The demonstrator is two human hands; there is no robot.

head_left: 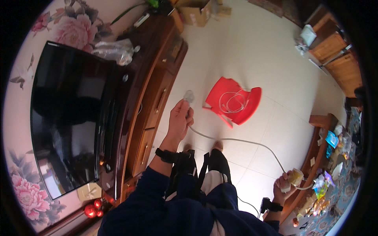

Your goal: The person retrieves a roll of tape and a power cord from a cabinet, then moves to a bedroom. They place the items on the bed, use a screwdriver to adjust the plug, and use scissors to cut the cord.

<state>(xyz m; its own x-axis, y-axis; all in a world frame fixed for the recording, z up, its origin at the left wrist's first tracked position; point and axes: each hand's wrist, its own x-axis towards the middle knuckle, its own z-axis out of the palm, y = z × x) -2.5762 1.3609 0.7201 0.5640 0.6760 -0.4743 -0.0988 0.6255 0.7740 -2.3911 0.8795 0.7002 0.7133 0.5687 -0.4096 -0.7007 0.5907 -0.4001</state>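
Note:
My left hand (pixel 179 122) is closed on a pale grey plug (pixel 189 95) at the end of a long grey cable (pixel 248 141). The cable droops in a curve across to my right hand (pixel 284 183), which is closed on a yellowish, translucent round object (pixel 296 177) that I cannot make out clearly; the cable runs on past it to the right. On the floor beyond my left hand sits a red plastic stool (pixel 252 106) with a loosely coiled white cable (pixel 230 102) lying on it.
A dark wooden TV cabinet (pixel 153 98) with a black television (pixel 67 118) runs along the left. Cardboard boxes (pixel 195 11) stand at the back. On the right are wooden furniture (pixel 334 59) and a bench or table (pixel 317 133) heaped with small packets. My feet are below me on the tiles.

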